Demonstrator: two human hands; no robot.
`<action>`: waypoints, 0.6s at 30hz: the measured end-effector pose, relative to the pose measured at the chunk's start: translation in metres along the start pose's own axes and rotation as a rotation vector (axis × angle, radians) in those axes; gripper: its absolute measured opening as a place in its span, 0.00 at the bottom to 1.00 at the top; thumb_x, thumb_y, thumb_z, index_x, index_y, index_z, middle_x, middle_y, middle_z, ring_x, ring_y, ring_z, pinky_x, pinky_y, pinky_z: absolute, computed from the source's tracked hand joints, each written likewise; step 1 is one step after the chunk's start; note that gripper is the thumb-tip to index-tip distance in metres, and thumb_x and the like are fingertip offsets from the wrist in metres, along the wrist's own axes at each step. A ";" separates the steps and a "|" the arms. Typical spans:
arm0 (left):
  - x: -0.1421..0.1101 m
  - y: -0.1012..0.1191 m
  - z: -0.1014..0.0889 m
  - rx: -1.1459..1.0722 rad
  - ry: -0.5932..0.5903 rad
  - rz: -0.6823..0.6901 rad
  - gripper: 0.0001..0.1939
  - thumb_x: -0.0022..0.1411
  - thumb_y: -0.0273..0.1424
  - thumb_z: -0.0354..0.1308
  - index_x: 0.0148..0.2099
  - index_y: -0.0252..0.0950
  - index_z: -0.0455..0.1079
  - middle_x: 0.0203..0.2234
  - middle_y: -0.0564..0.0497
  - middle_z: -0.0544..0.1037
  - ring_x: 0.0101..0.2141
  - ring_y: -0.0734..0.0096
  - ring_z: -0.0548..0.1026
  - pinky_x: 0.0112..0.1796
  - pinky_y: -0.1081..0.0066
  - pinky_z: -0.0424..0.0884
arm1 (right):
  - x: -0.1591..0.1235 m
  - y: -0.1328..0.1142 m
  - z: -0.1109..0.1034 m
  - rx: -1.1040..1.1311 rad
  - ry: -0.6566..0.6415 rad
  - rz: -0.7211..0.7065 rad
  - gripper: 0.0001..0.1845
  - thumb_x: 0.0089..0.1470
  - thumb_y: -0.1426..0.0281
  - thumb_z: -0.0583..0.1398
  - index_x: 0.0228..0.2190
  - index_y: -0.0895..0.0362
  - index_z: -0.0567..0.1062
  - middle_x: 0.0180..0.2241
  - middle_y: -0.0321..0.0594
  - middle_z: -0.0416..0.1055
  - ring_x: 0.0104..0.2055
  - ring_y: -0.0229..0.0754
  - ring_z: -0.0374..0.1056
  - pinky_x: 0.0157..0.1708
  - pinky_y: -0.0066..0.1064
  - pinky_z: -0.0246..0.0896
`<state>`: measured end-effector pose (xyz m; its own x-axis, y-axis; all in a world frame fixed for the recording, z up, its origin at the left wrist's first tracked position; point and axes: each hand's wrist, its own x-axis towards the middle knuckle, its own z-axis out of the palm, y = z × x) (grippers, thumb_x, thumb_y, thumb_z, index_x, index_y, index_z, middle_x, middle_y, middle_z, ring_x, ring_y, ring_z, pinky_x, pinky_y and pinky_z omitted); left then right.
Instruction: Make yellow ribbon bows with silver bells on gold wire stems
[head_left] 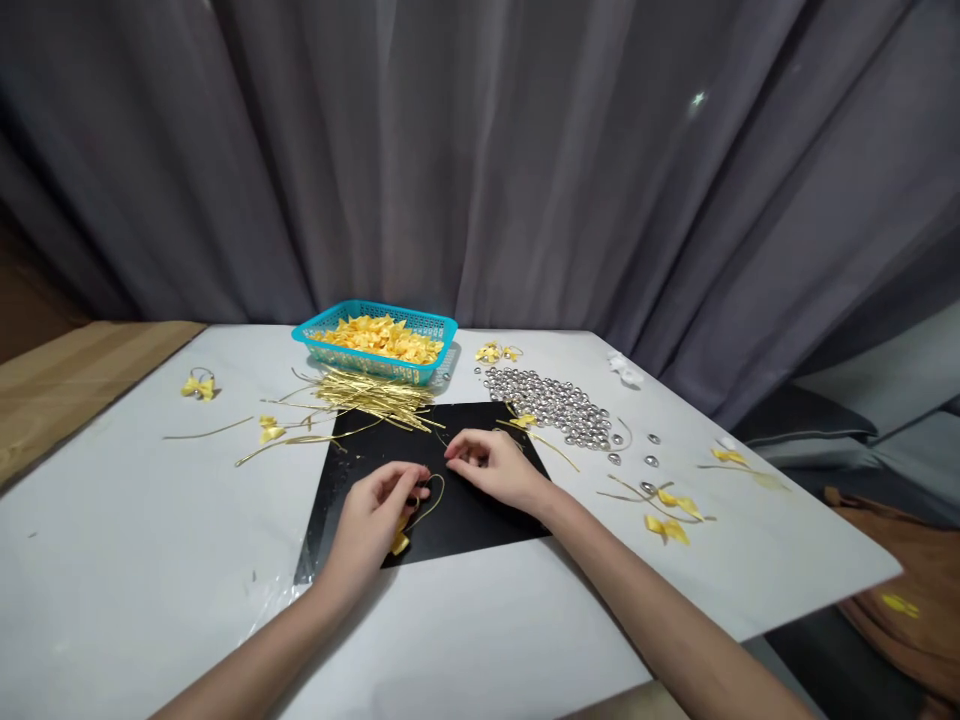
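Observation:
My left hand [379,505] is closed in a pinch on a thin gold cord [439,500], which curves out in a loop to the right of the fingers. A yellow ribbon bow [400,541] hangs just below those fingers, partly covered by them. To the right, my right hand [495,468] has its thumb and fingertips pressed together, a short way from the left. What lies in that pinch is too small to make out; a thin strand shows beside the fingertips. Both hands are over a black mat [457,530].
Behind the mat, a blue basket [435,375] holds many yellow bows, with a pile of gold cords [375,397] before it. Silver beads [551,400] spread at right. Loose bows with cords [666,528] lie on the white table [187,540]. A grey curtain [420,150] hangs behind.

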<state>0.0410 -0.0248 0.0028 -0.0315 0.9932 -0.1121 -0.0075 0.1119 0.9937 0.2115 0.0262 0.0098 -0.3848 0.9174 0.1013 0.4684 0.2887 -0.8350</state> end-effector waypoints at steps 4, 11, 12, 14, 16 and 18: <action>0.008 -0.003 -0.004 -0.104 0.065 0.003 0.17 0.48 0.43 0.62 0.30 0.33 0.73 0.29 0.47 0.77 0.30 0.70 0.74 0.29 0.74 0.68 | -0.002 -0.002 0.016 -0.102 -0.004 -0.128 0.09 0.48 0.78 0.57 0.33 0.59 0.74 0.31 0.38 0.70 0.22 0.31 0.57 0.25 0.25 0.56; 0.008 -0.007 -0.010 -0.265 0.271 0.094 0.16 0.51 0.40 0.60 0.35 0.32 0.70 0.25 0.53 0.71 0.24 0.78 0.68 0.25 0.79 0.65 | 0.006 -0.016 0.031 -0.280 -0.101 -0.272 0.14 0.54 0.72 0.56 0.44 0.55 0.71 0.43 0.42 0.67 0.37 0.38 0.66 0.38 0.31 0.59; 0.007 -0.007 -0.011 -0.265 0.271 0.108 0.16 0.51 0.40 0.60 0.35 0.32 0.70 0.26 0.52 0.71 0.24 0.78 0.68 0.25 0.79 0.65 | 0.009 -0.018 0.034 -0.256 -0.129 -0.273 0.13 0.54 0.72 0.57 0.42 0.55 0.72 0.43 0.41 0.68 0.39 0.39 0.66 0.40 0.31 0.59; 0.006 -0.006 -0.011 -0.263 0.266 0.116 0.16 0.51 0.40 0.59 0.36 0.31 0.69 0.25 0.53 0.71 0.24 0.78 0.68 0.24 0.79 0.64 | 0.014 -0.022 0.039 -0.176 -0.150 -0.246 0.07 0.52 0.73 0.58 0.35 0.56 0.74 0.39 0.40 0.69 0.39 0.39 0.65 0.39 0.30 0.57; 0.004 -0.005 -0.012 -0.262 0.251 0.111 0.17 0.52 0.41 0.59 0.37 0.32 0.69 0.24 0.53 0.71 0.23 0.78 0.68 0.23 0.79 0.64 | 0.018 -0.024 0.042 -0.092 -0.115 -0.198 0.02 0.49 0.74 0.60 0.29 0.57 0.72 0.32 0.37 0.69 0.33 0.37 0.64 0.35 0.28 0.57; 0.003 -0.004 -0.012 -0.254 0.241 0.095 0.18 0.52 0.42 0.58 0.38 0.32 0.69 0.24 0.52 0.72 0.22 0.77 0.69 0.22 0.79 0.64 | 0.022 -0.023 0.042 -0.019 -0.053 -0.150 0.03 0.49 0.73 0.60 0.29 0.57 0.70 0.26 0.33 0.67 0.26 0.33 0.61 0.28 0.26 0.55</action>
<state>0.0289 -0.0229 -0.0013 -0.2782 0.9594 -0.0466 -0.2401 -0.0225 0.9705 0.1586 0.0277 0.0086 -0.4925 0.8482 0.1949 0.4174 0.4267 -0.8023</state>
